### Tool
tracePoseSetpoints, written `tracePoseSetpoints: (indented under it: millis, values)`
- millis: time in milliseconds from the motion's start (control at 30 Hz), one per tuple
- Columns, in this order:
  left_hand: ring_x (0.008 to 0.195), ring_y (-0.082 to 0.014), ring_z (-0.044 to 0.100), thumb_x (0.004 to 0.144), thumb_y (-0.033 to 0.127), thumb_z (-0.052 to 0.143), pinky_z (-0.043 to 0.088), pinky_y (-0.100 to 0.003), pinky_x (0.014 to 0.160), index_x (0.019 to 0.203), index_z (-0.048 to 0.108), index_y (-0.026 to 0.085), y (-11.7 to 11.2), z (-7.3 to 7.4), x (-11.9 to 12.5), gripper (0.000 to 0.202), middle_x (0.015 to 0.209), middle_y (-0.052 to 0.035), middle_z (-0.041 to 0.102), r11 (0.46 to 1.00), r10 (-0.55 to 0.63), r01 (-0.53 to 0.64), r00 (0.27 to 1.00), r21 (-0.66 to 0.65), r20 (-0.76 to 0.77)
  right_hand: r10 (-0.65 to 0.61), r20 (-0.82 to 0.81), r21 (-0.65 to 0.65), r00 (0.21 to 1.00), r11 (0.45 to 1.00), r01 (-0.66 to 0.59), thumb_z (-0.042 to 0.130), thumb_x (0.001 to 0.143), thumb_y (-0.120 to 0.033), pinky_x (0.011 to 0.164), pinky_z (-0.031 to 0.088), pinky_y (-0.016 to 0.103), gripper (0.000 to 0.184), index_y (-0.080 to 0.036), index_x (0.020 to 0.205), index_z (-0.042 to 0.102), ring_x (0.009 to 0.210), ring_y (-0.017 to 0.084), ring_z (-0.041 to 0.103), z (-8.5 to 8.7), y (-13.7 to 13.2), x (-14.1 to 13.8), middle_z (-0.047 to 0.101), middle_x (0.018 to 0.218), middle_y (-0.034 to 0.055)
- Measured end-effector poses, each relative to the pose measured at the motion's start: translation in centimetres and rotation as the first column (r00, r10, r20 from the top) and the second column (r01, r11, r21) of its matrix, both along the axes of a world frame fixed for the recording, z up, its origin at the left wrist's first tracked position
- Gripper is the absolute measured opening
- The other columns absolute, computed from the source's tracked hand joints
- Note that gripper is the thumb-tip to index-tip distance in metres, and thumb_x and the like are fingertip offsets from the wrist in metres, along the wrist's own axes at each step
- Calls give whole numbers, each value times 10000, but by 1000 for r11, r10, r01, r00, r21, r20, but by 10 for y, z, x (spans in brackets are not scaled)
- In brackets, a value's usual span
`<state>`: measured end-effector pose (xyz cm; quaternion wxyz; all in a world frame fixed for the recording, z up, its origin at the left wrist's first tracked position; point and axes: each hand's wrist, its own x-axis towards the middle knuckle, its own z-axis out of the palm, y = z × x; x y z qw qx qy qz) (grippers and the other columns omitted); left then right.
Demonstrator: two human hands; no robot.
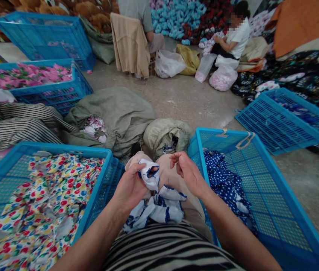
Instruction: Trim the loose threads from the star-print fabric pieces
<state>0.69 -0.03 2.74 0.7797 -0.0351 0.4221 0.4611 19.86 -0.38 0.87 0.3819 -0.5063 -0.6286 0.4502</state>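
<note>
My left hand (pixel 133 186) is closed on a small white fabric piece (pixel 151 182) with blue edging, held above my lap. A dark opening shows in the piece near its top. To the right, my right hand (pixel 187 171) hangs apart from it, fingers bent and spaced, with nothing visible in them. Several more white cloth pieces (pixel 165 209) with blue edges lie in a loose heap on my lap.
At my left stands a blue crate (pixel 108 165) of colourful dotted fabric pieces; at my right, another blue crate (pixel 278 195) holds blue star-printed pieces. A sack (pixel 165 131) sits ahead of my knees. Beyond are a person on a chair (pixel 131 45) and another seated person (pixel 237 39).
</note>
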Motion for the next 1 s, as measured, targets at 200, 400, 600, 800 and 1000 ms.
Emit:
tracePoseSetpoints:
  millis: [200, 400, 600, 800, 1000]
  values:
    - [624, -146, 658, 852, 121, 520, 557, -245, 637, 768, 676, 97, -1, -3, -1, 180, 718, -70, 700, 1000, -18, 17, 999, 6, 31, 164, 113, 103, 980, 979, -176, 394, 1069, -427, 816, 405, 314, 286, -183, 1048, 543, 893, 149, 540, 6, -8, -12, 584, 975, 34]
    - [617, -157, 659, 872, 130, 502, 560, -265, 638, 785, 689, 97, -3, -4, -3, 209, 708, -67, 704, 999, -35, 35, 999, 23, 26, 189, 133, 180, 973, 961, -211, 453, 1054, -377, 773, 396, 299, 229, -181, 995, 555, 857, 142, 537, 12, -5, -17, 590, 941, 28]
    - [630, -175, 674, 891, 126, 496, 560, -277, 635, 798, 688, 90, -2, -6, -4, 217, 736, -84, 717, 999, -37, 37, 999, 17, 21, 144, 99, 240, 985, 957, -164, 455, 1057, -363, 766, 388, 290, 225, -191, 940, 541, 831, 130, 515, 5, -3, -13, 563, 887, 12]
    - [682, -171, 678, 845, 128, 557, 560, -266, 685, 862, 687, 111, -4, -3, -3, 132, 772, -72, 720, 1000, -26, 26, 1000, 15, 11, 39, -310, -334, 950, 931, -147, 541, 920, -704, 496, 232, 221, 513, -194, 973, 535, 597, 92, 338, -26, 10, -23, 416, 732, -34]
    - [795, -171, 652, 668, 202, 853, 521, -268, 767, 915, 686, 137, -10, -22, -8, 305, 882, -51, 708, 933, -162, 212, 969, 290, -187, 56, -394, -467, 917, 848, -252, 827, 699, -502, 474, 215, 206, 472, -179, 917, 561, 546, 65, 329, -26, 24, -24, 465, 697, -62]
